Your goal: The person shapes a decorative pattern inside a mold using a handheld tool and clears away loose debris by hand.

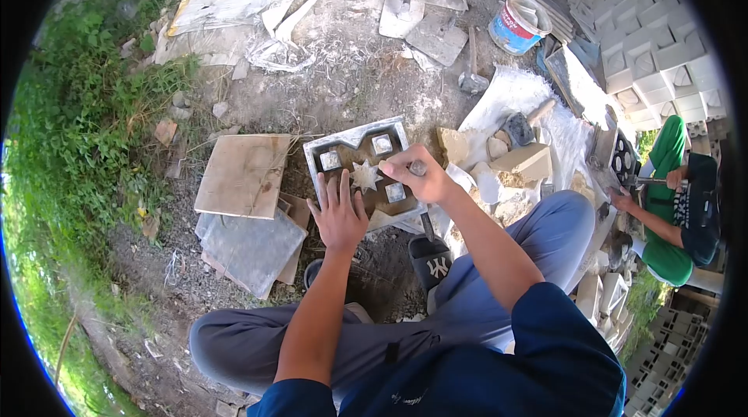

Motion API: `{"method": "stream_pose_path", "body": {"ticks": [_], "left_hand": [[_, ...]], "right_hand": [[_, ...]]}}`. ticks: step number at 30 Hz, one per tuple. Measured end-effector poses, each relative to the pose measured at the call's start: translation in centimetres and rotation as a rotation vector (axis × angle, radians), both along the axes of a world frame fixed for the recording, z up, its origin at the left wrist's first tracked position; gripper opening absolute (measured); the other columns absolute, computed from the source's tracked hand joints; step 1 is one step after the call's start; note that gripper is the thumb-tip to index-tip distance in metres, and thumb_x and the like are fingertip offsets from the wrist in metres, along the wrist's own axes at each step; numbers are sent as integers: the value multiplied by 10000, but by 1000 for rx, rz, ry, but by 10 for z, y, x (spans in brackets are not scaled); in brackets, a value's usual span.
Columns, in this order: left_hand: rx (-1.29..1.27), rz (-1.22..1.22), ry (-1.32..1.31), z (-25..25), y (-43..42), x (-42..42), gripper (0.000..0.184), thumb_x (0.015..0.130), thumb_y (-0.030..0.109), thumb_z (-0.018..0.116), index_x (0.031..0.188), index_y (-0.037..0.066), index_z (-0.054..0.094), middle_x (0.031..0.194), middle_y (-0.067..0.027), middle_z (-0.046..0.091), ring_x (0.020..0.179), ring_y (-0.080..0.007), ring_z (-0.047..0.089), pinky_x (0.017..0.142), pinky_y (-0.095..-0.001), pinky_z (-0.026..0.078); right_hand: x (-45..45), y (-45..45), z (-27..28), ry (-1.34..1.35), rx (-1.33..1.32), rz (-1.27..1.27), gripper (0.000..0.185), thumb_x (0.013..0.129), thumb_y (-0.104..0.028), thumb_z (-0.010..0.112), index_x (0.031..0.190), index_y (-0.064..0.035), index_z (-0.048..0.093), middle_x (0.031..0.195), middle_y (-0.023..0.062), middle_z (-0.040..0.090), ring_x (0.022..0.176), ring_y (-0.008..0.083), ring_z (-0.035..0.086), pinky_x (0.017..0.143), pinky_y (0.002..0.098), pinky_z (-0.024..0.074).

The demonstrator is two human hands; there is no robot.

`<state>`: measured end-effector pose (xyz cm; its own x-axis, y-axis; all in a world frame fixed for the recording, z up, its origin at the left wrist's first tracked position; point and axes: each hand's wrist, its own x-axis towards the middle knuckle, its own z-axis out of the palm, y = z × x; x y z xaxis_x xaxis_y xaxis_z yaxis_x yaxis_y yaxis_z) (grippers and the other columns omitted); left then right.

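Observation:
In front of me lies a square grey metal mould, with a star-shaped block in its middle and small square blocks around it. My left hand rests at the mould's near left side, fingers spread out, holding nothing. Over the mould's right part, my right hand is closed around a tool with a round grey end; its lower part is hidden. A dark bar lies by the near right edge, beside my sandal.
Flat boards are stacked on the left. Tan blocks and a mallet lie on a white sack at right. Behind are a hammer, trowel and paint bucket. Another person works at far right.

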<state>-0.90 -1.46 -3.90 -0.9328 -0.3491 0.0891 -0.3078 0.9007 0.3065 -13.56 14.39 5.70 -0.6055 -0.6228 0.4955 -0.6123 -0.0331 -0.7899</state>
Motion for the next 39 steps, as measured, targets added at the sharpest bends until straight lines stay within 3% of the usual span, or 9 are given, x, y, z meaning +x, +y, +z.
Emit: {"method": "stream_pose_path", "body": {"ticks": [2,6,7,8,14,20,23,33,39], "left_hand": [[-4,-1,7,-3,1,0,515,1017,323,483,1507,170,443,1469,-134,473,1517,-354,251,1107,-718,282],[-11,-17,7,0,-1,2,512,1018,322,482,1505,170,445,1468,-135,474,1518,-355,249,1109,-716,282],[-18,-14,17,0,0,1,509,1019,324,480,1502,169,447,1465,-137,476,1517,-359,248,1106,-716,283],[-12,-9,12,0,1,1,506,1020,326,480,1500,169,449,1462,-137,476,1517,-360,249,1104,-713,289],[-24,-19,24,-1,-1,1,515,1014,337,485,1500,170,457,1438,-142,497,1508,-361,269,1093,-719,292],[-20,-12,19,-1,0,1,515,1007,332,491,1492,161,463,1440,-150,499,1509,-362,266,1090,-720,299],[-17,-12,39,-1,1,0,512,1005,322,497,1490,160,467,1432,-154,506,1508,-356,273,1092,-722,294],[-19,-9,23,2,2,0,515,1018,327,476,1502,154,442,1425,-159,508,1515,-362,253,1110,-708,288],[-17,-25,45,2,-1,1,519,1007,341,498,1493,160,460,1422,-151,501,1503,-360,277,1086,-727,296]], "right_hand": [[8,-5,7,-459,-175,-217,319,952,-262,727,801,17,693,651,104,641,647,161,590,621,308,453],[-21,14,-6,-476,-194,195,503,1021,-428,588,745,-8,574,585,0,444,597,101,440,560,300,331],[-10,6,4,-598,-205,65,627,1049,-510,459,648,-29,445,586,-13,383,573,95,352,549,300,259],[-12,1,1,-621,-240,14,632,1045,-490,409,603,-40,361,572,-7,358,553,117,317,546,304,253],[-6,-3,31,-648,-238,43,508,996,-354,378,586,-54,384,547,15,358,536,127,328,534,311,268],[3,-7,37,-733,-325,2,640,1052,-516,404,606,-57,391,548,2,373,506,102,330,498,279,260],[7,-8,34,-616,-261,218,647,1049,-538,450,624,-55,382,566,-10,365,521,100,332,490,292,267],[12,-20,28,-410,-99,-64,512,961,-211,688,594,-9,393,529,29,363,534,92,351,510,312,278],[22,-19,24,-393,-114,-129,531,937,-196,726,582,-22,371,525,-5,331,520,79,306,478,305,251]]}}
